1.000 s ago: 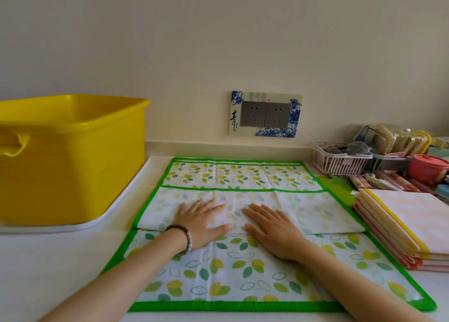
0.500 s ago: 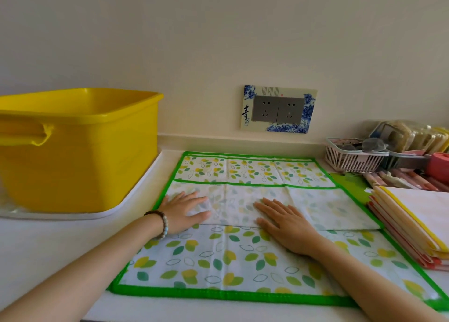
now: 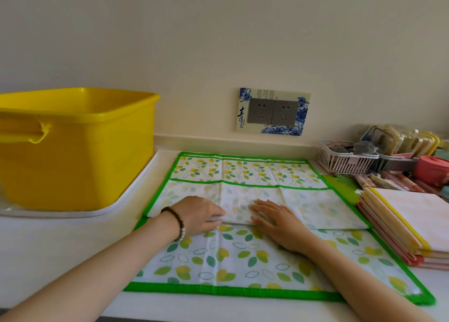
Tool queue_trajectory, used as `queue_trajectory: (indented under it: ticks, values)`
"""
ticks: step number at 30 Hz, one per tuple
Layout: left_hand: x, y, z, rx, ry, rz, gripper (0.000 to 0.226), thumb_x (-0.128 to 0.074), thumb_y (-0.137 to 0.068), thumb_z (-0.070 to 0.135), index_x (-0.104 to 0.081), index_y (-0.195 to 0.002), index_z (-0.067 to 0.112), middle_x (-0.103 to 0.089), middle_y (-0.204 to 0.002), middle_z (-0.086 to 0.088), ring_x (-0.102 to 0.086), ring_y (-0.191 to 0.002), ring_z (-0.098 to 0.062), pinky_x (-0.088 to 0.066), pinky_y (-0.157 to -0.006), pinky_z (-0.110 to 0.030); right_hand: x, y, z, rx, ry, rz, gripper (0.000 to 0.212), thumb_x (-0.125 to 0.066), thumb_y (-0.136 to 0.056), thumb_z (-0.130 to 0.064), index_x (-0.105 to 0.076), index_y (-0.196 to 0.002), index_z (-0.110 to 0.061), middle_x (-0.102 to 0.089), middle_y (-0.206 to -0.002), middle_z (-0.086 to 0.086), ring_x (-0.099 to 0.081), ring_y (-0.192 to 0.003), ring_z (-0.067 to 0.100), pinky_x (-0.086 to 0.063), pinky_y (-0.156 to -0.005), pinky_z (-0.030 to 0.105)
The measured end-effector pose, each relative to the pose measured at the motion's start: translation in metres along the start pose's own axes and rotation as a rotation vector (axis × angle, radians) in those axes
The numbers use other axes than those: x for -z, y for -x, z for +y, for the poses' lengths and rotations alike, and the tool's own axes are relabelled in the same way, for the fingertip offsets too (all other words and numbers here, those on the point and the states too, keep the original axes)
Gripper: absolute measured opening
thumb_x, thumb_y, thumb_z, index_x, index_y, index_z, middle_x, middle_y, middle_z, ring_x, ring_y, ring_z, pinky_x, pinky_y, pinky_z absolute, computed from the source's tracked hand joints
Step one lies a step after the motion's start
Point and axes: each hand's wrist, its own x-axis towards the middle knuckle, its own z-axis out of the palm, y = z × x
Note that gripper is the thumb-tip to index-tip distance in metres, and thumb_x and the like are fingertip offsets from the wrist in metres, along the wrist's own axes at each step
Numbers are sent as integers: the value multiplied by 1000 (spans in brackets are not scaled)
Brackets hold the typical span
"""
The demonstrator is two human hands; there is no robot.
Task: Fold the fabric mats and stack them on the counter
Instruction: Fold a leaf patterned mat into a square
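Observation:
A leaf-print fabric mat (image 3: 233, 258) with a green border lies spread on the white counter (image 3: 60, 248). A pale flap (image 3: 315, 207) of it is folded across the middle. My left hand (image 3: 200, 214), with a bead bracelet on the wrist, has its fingers curled at the flap's near crease and pinches that edge. My right hand (image 3: 279, 222) lies flat on the flap just to the right, fingers straight. A stack of folded mats (image 3: 413, 227) with yellow and red edges sits at the right end of the counter.
A large yellow tub (image 3: 73, 149) stands on the left, close to the mat. A white basket (image 3: 340, 161), plastic containers and a pink lidded pot (image 3: 430, 169) crowd the back right. A wall socket (image 3: 272, 112) is behind.
My left hand slid right, back toward the middle, and its fingers curled onto the crease. My right hand stayed flat on the flap. The camera view shifted slightly left.

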Motion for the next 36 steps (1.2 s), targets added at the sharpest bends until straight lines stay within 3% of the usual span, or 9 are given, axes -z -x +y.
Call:
queue_trajectory:
  ticks: [6,10,14,16,20,25,29,32,36]
  values:
    - [3,-1,-1,69,53,47,36,-37,-99,36,-53,-131,30,-57,-132,6,-55,-117,-13,-43,-96,-28,15,8,3,40,-3,-67,58,-42,-88,-63,-34,-141,-42,-25,-152,-18,-23,-141,6,-17,-117,30]
    - [7,1,-7,90,147,88,35,-39,-98,39,-64,-118,26,-67,-115,3,-61,-101,-15,-47,-87,-29,31,19,10,32,-34,-55,42,-45,-95,-44,-45,-136,-36,-43,-142,-17,-42,-130,6,-30,-104,17]
    - [12,4,-14,55,292,116,39,-41,-97,37,-55,-72,10,-50,-63,-3,-45,-60,-14,-36,-59,-26,54,33,22,-88,-26,-51,33,-45,-96,-40,-60,-124,-30,-64,-119,-10,-58,-96,5,-44,-82,16]
    - [20,7,-13,55,356,77,40,-44,-97,36,-42,-62,16,-34,-58,4,-32,-54,-11,-27,-53,-23,65,38,27,-87,-54,-47,27,-48,-94,-41,-68,-108,-31,-70,-100,-11,-60,-82,3,-46,-72,15]
    - [39,15,-9,77,489,-17,40,-52,-92,38,-51,-58,18,-33,-48,10,-29,-45,-6,-30,-49,-15,86,45,28,-80,-135,-136,25,-51,-89,-46,-71,-83,-33,-55,-59,-7,-34,-45,6,-27,-44,18]
    - [67,26,-8,104,532,-153,30,-61,-80,52,-70,-60,33,-49,-50,19,-39,-48,-2,-37,-58,-16,115,53,16,-67,-161,-307,26,-53,-83,-54,-71,-66,-44,-63,-61,-19,-45,-53,0,-38,-58,17]
    - [93,29,-2,145,521,-134,23,-63,-84,43,-65,-65,30,-45,-37,21,-40,-36,4,-31,-46,-7,140,51,6,-43,-205,-266,13,-65,-81,-44,-72,-85,-34,-69,-68,-16,-55,-59,-4,-43,-62,11]
    - [103,28,-5,168,519,4,19,-68,-78,45,-68,-74,27,-55,-48,18,-45,-44,2,-35,-50,-11,154,42,2,-17,-271,-215,13,-68,-80,-36,-69,-84,-24,-66,-60,-12,-53,-53,-3,-41,-57,9]
    - [100,17,-12,105,430,402,26,-71,-79,37,-63,-103,35,-64,-106,16,-58,-103,-5,-42,-85,-16,154,18,8,7,-159,-16,6,-73,-78,-33,-70,-75,-28,-70,-69,-15,-62,-65,-5,-45,-67,9]
